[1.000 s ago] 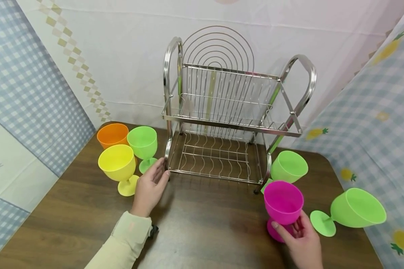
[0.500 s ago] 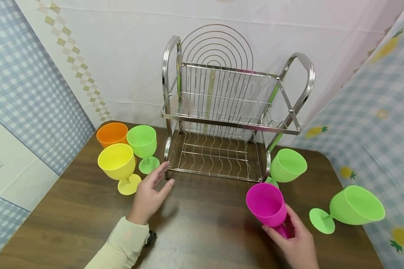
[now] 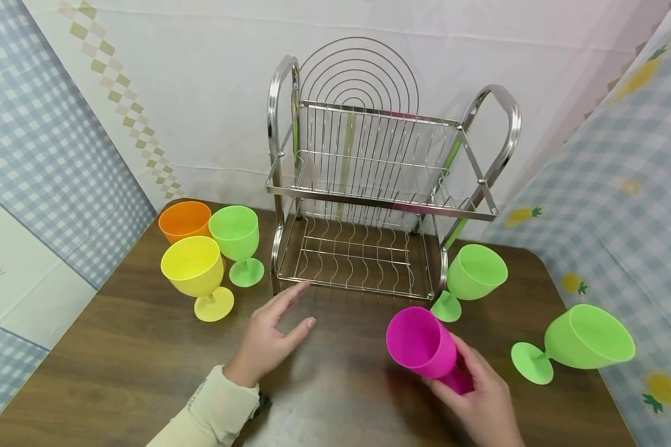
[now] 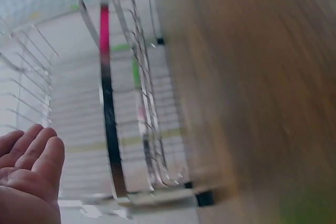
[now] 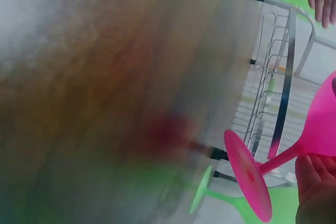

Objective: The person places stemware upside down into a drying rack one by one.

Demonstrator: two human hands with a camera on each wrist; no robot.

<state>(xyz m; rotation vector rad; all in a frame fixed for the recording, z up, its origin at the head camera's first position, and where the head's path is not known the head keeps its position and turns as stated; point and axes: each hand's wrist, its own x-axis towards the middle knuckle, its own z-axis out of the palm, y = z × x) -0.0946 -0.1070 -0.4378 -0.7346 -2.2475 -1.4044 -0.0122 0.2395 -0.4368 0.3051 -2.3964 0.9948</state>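
A magenta plastic goblet (image 3: pixel 419 341) is held by my right hand (image 3: pixel 481 397), its fingers and thumb curled around it low on the bowl. It is tilted to the left, and the right wrist view shows its foot (image 5: pixel 248 177) raised off the tabletop. My left hand (image 3: pixel 268 341) hovers with fingers extended in front of the steel two-tier dish rack (image 3: pixel 380 203), holding nothing. The left wrist view also shows those fingers (image 4: pixel 48 161) straight, beside the rack. Both tiers of the rack hold nothing.
On the left stand an orange goblet (image 3: pixel 183 218), a yellow goblet (image 3: pixel 192 270) and a green goblet (image 3: pixel 236 236). Right of the rack are a green goblet (image 3: pixel 475 276) close to its leg and another green goblet (image 3: pixel 587 341) nearer the table's right edge. A white cloth (image 3: pixel 212 93) hangs behind.
My right hand has lifted the magenta goblet and carried it left, tilting it. My left hand has come away from the rack's front left corner and moved right, toward the middle.
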